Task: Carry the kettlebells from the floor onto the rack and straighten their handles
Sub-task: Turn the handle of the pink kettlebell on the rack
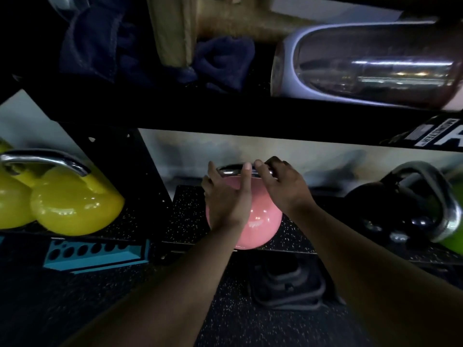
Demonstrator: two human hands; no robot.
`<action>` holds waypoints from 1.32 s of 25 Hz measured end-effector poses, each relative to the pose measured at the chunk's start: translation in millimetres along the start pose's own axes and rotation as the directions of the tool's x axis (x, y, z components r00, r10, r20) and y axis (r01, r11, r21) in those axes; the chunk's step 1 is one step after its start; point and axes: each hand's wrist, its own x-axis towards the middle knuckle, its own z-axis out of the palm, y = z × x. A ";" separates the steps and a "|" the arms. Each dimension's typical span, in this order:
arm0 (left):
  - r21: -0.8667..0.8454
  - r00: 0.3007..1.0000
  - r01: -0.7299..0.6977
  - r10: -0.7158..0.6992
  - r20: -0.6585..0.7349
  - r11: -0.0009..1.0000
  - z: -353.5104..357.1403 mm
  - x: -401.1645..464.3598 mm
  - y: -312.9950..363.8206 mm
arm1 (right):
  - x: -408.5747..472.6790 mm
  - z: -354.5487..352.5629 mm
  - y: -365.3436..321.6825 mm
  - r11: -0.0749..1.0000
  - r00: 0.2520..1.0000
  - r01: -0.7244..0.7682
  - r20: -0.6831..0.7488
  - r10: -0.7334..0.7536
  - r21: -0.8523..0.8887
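Observation:
A pink kettlebell (260, 221) with a chrome handle stands on the speckled lower shelf of the black rack (183, 216), near its front edge. My left hand (229, 199) lies over the bell's left side, fingers spread and reaching up to the handle. My right hand (283, 186) curls around the right part of the chrome handle. Two yellow kettlebells (72, 206) sit on the shelf at the left, a black kettlebell (390, 211) at the right, tilted toward a green one (451, 242) at the frame edge.
The rack's black crossbeam (225, 116) runs just above my hands. On the upper shelf lie a lilac kettlebell (363, 66), dark cloths (220, 61) and a tan object. A teal rack foot (92, 254) and a dark plate (285, 286) are on the speckled floor.

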 end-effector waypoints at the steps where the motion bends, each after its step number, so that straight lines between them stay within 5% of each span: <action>1: -0.026 1.000 0.021 -0.021 -0.016 0.999 5.5 -1.3 2.1 | -0.1 0.1 -1.0 1.000 1.000 -0.008 -0.018 0.008 0.006; 5: -0.112 0.999 -0.012 0.018 0.051 0.994 1.8 32.1 10.0 | -18.3 14.6 -12.6 0.997 0.989 -0.049 -0.134 0.057 0.063; 8: -0.150 0.993 0.009 0.010 0.121 0.989 0.3 49.3 9.1 | -35.9 15.7 -14.1 0.976 0.995 -0.070 -0.050 0.081 0.205; 11: -0.211 0.995 -0.017 0.037 0.092 0.977 9.7 24.5 2.5 | -36.3 4.2 -15.2 0.846 0.985 -0.169 0.057 0.163 0.505; 15: -0.242 0.977 -0.038 0.087 0.193 0.970 11.8 40.6 1.6 | -48.7 21.0 -21.1 0.732 0.972 -0.211 0.060 0.227 0.647; 18: -0.230 0.927 -0.064 0.143 0.347 0.971 12.6 53.0 3.2 | -60.6 28.9 -18.6 0.680 0.972 -0.201 0.058 0.228 0.705; 24: -0.346 0.931 -0.027 0.149 0.333 0.938 20.8 40.8 3.4 | -59.1 37.9 -10.2 0.675 0.976 -0.176 0.038 0.214 0.717; 33: -0.281 0.872 -0.129 0.244 0.424 0.951 7.2 63.6 1.6 | -52.3 66.2 -27.2 0.634 0.978 -0.159 0.033 0.206 0.757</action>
